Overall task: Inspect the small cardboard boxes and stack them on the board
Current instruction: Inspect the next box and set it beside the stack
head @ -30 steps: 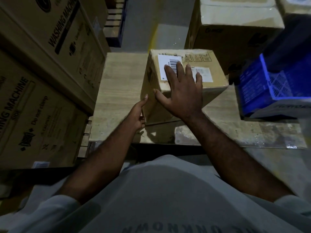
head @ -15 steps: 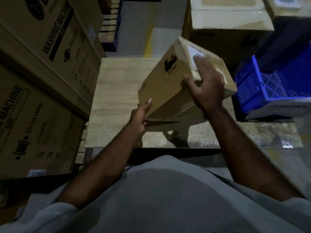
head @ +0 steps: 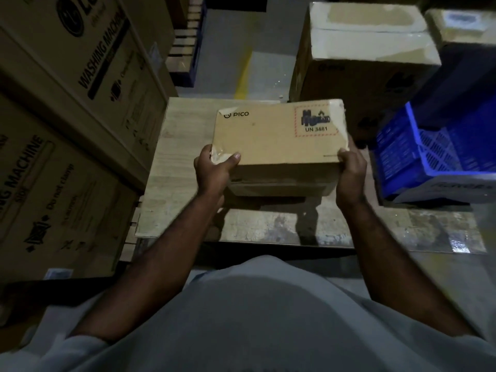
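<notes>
inspection of small cardboard box (head: 279, 135), held up over the board (head: 174, 167). left hand (head: 213, 170) and right hand (head: 351, 173) clamp its near corners, thumbs curled onto the printed face. turn it slowly, check each face and the taped edges, then lower flat onto bare wood.

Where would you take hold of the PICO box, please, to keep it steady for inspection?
At its two short ends, by the nearest corners, coming in from left and right. The PICO box is wide and flat, so opposing grips should balance it, as the left hand and right hand show.
</notes>
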The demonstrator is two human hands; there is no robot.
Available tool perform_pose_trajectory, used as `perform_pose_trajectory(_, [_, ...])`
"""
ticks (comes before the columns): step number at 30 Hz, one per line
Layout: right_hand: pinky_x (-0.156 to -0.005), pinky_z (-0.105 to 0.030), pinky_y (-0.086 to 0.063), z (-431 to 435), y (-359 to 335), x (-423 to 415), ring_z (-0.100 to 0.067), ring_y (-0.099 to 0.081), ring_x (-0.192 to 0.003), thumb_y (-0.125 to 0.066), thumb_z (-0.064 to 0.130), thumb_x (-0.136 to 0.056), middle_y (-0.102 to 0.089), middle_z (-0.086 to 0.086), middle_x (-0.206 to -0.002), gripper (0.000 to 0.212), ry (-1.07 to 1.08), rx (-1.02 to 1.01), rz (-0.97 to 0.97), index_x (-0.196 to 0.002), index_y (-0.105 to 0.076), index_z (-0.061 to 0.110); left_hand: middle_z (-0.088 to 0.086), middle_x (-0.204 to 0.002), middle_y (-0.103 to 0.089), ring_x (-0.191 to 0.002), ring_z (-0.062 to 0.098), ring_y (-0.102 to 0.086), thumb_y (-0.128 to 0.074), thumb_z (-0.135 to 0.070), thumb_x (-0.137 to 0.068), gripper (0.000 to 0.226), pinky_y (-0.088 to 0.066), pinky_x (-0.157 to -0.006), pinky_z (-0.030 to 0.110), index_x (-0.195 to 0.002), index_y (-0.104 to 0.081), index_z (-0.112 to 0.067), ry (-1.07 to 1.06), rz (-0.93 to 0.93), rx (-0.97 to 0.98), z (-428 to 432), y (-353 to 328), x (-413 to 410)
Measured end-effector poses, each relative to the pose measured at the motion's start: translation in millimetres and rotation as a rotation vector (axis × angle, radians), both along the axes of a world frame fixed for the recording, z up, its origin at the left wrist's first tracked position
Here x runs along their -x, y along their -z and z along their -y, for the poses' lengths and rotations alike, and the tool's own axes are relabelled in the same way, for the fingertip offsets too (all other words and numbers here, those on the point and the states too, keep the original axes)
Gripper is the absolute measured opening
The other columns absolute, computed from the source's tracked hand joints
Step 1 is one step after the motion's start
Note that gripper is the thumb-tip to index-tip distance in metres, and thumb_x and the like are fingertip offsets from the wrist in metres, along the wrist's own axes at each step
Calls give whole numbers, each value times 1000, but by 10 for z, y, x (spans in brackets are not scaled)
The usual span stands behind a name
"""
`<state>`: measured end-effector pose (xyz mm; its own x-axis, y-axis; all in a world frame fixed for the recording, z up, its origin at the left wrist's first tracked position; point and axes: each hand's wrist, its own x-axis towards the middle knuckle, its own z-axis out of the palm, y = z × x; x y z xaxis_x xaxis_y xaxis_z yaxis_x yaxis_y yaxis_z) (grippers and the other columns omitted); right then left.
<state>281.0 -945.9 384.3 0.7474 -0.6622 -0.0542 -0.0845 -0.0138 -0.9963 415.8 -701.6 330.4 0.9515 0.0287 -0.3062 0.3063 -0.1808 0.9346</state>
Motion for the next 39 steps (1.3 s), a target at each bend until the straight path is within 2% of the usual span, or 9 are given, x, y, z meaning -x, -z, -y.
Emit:
perform_pose_trajectory(8, [-103, -54, -55, 126, 292, 171, -22, -68, -119, -42, 15, -102, -72, -4, -126, 44, 2, -19, -85, -141, -61, 21, 6, -116, -71, -104, 21, -70, -86, -26, -79, 54, -59, -87, 32, -126, -63, -15, 72, 22, 54, 22, 2, 144])
perform_pose_trajectory(11, [-100, -51, -57, 191, 334, 150, -16, -66, -120, -48, 25, -98, -68, 2, -131, 47, -1, 132, -172, -145, -56, 24, 2, -115, -72, -109, 22, -69, -71, -46, -91, 41, -58, -95, 39, -122, -63, -20, 46, -51, 123, 59, -3, 185])
perform_pose_trajectory(16, [-114, -58, -45, 127, 226, -105, -28, -41, -149, -53, 52, -99, -44, -5, -160, 65, -135, 696, -260, -158, -35, 31, 6, -98, -69, -81, 19, -65, -35, -58, -107, 54, -53, -53, 21, -110, -65, -14, -69, -413, 297, -26, 15, 179])
perform_pose_trajectory(21, [-128, -59, -10, -293, 2, -358, -36, -13, -159, -60, 68, -93, -26, -13, -170, 86, -506, 1037, -354, -162, -31, 27, 11, -103, -65, -82, 25, -65, -55, -52, -100, 38, -53, -62, 29, -103, -63, -15, 37, -710, 272, -120, 200, 150])
perform_pose_trajectory(24, [-124, -67, -1, -404, 132, -438, -44, -1, -159, -56, 83, -84, -9, -14, -173, 106, -664, 1221, -570, -166, -13, 32, 14, -124, -59, -113, 33, -59, -59, -58, -92, 42, -45, -93, 42, -104, -62, -19, 85, -761, 244, -100, 279, 147])
perform_pose_trajectory(28, [-123, -68, -10, -348, 280, -409, -43, -11, -158, -65, 74, -84, -14, -13, -173, 104, -592, 1359, -587, -165, -16, 31, 17, -141, -50, -136, 42, -44, -64, -66, -86, 61, -25, -117, 57, -126, -57, -21, 125, -810, 271, -129, 395, 137])
perform_pose_trajectory(32, [-122, -64, -21, -157, 340, -303, -40, -24, -155, -53, 79, -87, -26, -10, -170, 96, -533, 1386, -546, -163, -24, 28, 16, -147, -47, -138, 40, -43, -64, -69, -85, 56, -24, -116, 55, -117, -62, -22, 154, -848, 302, -127, 427, 217])
perform_pose_trajectory(36, [-122, -62, -24, -117, 319, -277, -40, -28, -154, -33, 83, -89, -29, -11, -169, 92, -540, 1373, -529, -163, -27, 29, 17, -157, -39, -147, 41, -32, -62, -72, -84, 79, -16, -122, 59, -146, -50, -25, 107, -895, 365, -53, 451, 260])
perform_pose_trajectory(39, [-122, -61, -23, -135, 294, -291, -39, -26, -155, -30, 83, -89, -27, -11, -170, 90, -554, 1352, -548, -164, -24, 32, 13, -161, -37, -151, 40, -25, -56, -75, -86, 75, -7, -123, 61, -144, -51, -28, 94, -925, 399, -6, 505, 234])
